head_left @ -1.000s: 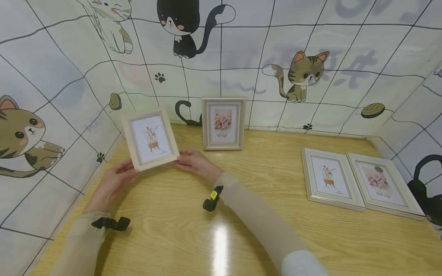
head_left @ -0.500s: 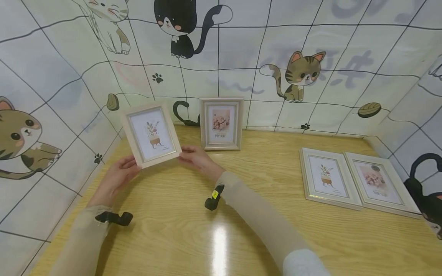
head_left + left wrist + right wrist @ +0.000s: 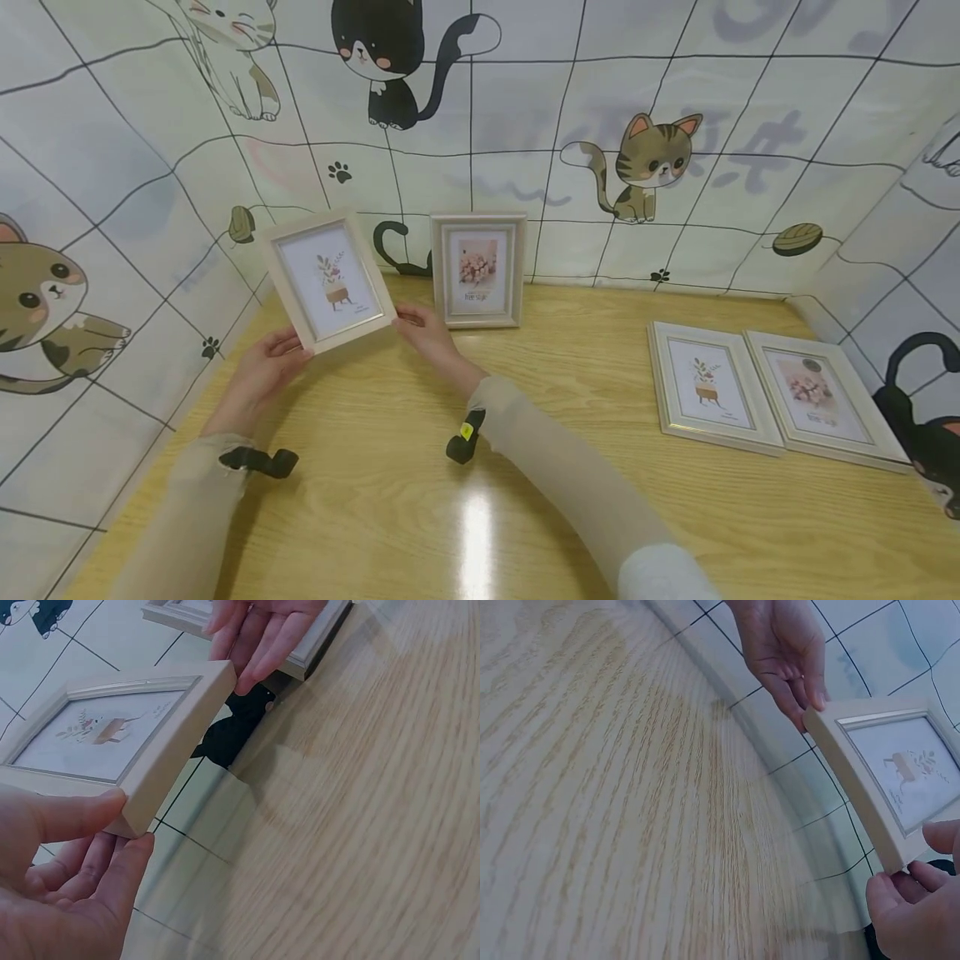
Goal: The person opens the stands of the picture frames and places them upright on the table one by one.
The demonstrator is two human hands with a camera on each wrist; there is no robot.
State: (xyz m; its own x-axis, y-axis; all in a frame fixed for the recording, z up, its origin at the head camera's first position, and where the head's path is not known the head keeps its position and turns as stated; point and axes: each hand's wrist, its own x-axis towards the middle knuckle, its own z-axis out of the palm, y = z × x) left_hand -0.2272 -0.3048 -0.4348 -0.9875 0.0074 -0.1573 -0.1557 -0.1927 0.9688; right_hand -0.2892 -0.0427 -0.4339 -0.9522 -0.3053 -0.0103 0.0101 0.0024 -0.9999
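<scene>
A cream picture frame (image 3: 330, 279) with a potted-plant print is held above the back left of the table, leaning to one side. My left hand (image 3: 262, 371) pinches its lower left corner, thumb on the front edge and fingertips beneath, as the left wrist view shows. At its lower right corner, my right hand (image 3: 435, 342) grips with the thumb in front and fingers under, seen in the right wrist view. Just right of it, a second picture frame (image 3: 478, 268) with a pink flower print stands upright against the back wall.
Two more picture frames lie face up on the right side: one with a plant print (image 3: 712, 387) and one with a flower print (image 3: 817, 396). Cat-patterned sheeting (image 3: 517, 100) walls the wooden table (image 3: 570, 367) at the back and both sides.
Both hands have raised the plant-print frame a little, and it sits higher against the back wall. The head view has shifted slightly. The other frames stay where they were.
</scene>
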